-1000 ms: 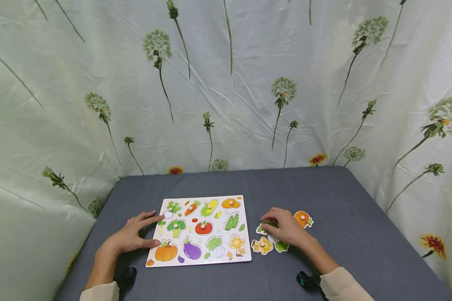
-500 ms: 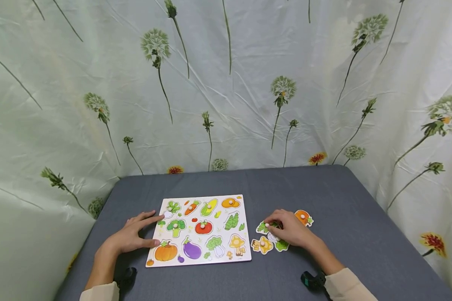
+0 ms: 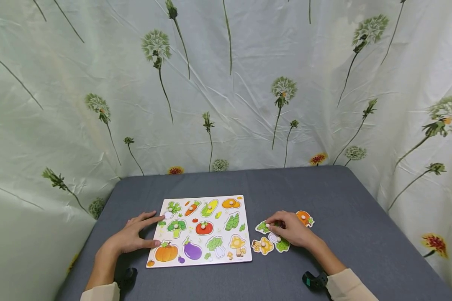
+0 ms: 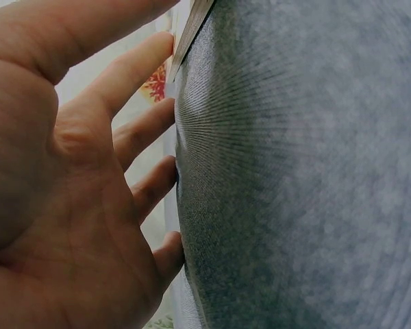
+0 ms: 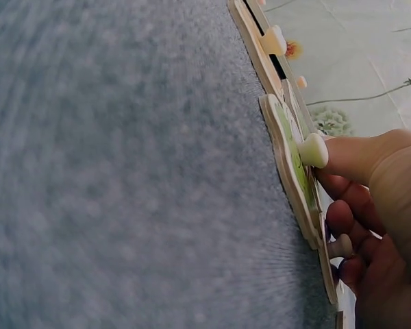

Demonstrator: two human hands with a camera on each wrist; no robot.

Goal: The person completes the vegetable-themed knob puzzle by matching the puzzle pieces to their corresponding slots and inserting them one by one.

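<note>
The pea-pod piece [image 3: 261, 227] lies on the grey worktop [image 3: 297, 188], just off the right edge of the wooden vegetable puzzle board [image 3: 219, 229]. The thumb and forefinger tips of the right hand [image 3: 291, 228] stand at its white knob [image 3: 268, 225], which seems made for pinching; whether they grip it, one cannot tell. The mushroom piece [image 3: 265, 246], bok choy piece [image 3: 283, 246] and pumpkin piece [image 3: 304, 218] are clustered about that hand, probably for easy reach. On the board, the matching pictures show no knobs, so those recesses look unfilled; the carrot and tomato have theirs. The left hand [image 3: 129, 234] has its fingers spread, forefinger and thumb resting on the board's left edge, likely to steady it. A dandelion-print curtain [image 3: 245, 92] hangs beyond the worktop's far edge.
</note>
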